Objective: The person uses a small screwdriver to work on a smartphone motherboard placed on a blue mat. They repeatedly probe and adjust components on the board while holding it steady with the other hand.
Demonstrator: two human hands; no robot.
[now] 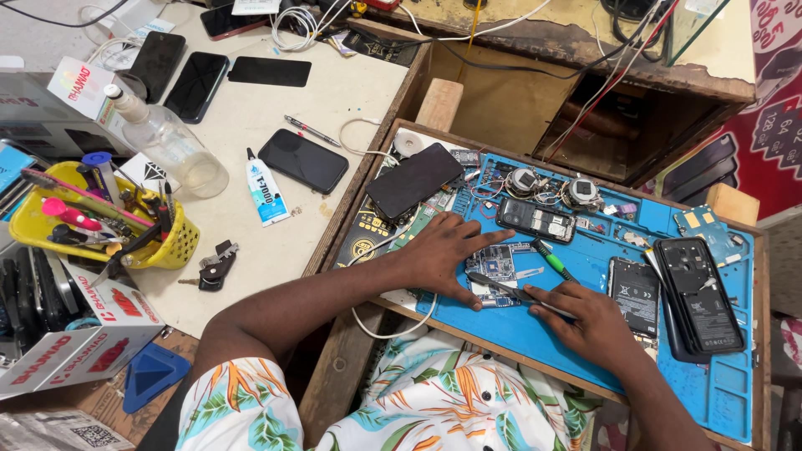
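Observation:
My left hand lies flat on a blue work mat, its fingers spread over a small circuit board. My right hand pinches metal tweezers whose tips rest at the lower edge of that board. A green-handled screwdriver lies just beyond the right hand. An opened small keypad phone sits above the board. At the mat's right lie a phone back with its battery showing and a dark flat part.
A black phone lies face down at the mat's top left. On the white table at left are several phones, a glue tube, a clear bottle, a yellow tool basket, keys and cardboard boxes.

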